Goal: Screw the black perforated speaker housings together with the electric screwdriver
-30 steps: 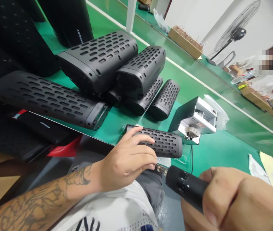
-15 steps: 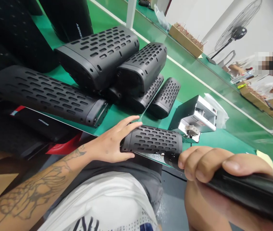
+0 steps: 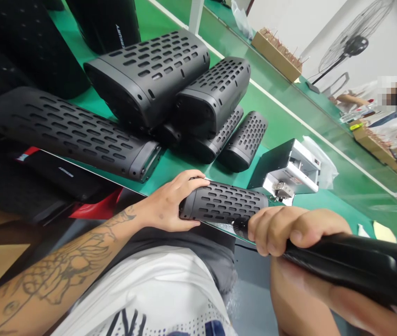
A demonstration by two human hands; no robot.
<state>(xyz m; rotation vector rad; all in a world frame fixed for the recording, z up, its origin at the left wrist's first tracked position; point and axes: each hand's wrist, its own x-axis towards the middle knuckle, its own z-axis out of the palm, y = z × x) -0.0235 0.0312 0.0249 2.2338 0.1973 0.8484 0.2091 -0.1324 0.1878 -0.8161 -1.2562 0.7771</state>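
A dark grey slotted casing [image 3: 231, 203] lies at the near edge of the green table. My left hand [image 3: 170, 200] clasps its left end, with fingers over the far side and thumb on the near side. In my right hand [image 3: 292, 228] is a black electric screwdriver [image 3: 355, 261], its fingers wrapped round the body. The screwdriver's ribbed nose points left at the casing's near long side, close to it. Whether the tip touches a screw there cannot be made out.
A small silver-and-black machine [image 3: 287, 172] stands just beyond the casing's right end. Several similar slotted casings [image 3: 149, 74] are stacked behind and to the left. A red bin [image 3: 96, 205] sits below the table edge. Across the far bench, another person's arm [image 3: 354, 99] is visible.
My right hand has moved left with the screwdriver, bringing its nose along the casing's near side. My left hand keeps its hold. The view has shifted slightly.
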